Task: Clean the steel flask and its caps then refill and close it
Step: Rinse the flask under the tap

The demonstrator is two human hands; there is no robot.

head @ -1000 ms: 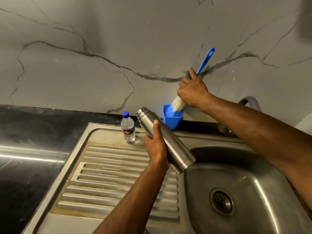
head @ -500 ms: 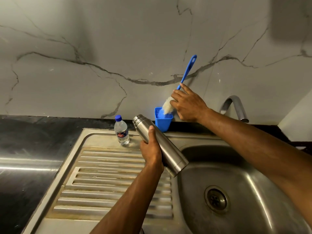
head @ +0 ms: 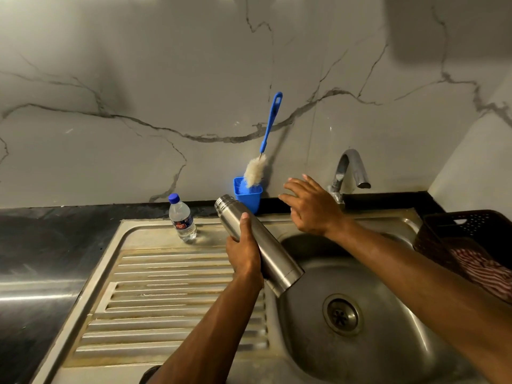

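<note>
My left hand grips the steel flask around its middle, tilted with its open threaded mouth up and to the left, over the edge between drainboard and basin. My right hand hovers open with fingers spread, holding nothing, between the blue cup and the tap. The blue-handled bottle brush stands in the blue cup, leaning against the marble wall. No caps are visible.
A small water bottle with a blue cap stands at the back of the ridged drainboard. The sink basin with its drain lies to the right. A dark basket holding a striped cloth sits at the far right.
My right hand let go of the brush, which now stands in the blue cup, and moved right toward the tap. The left hand kept holding the flask.
</note>
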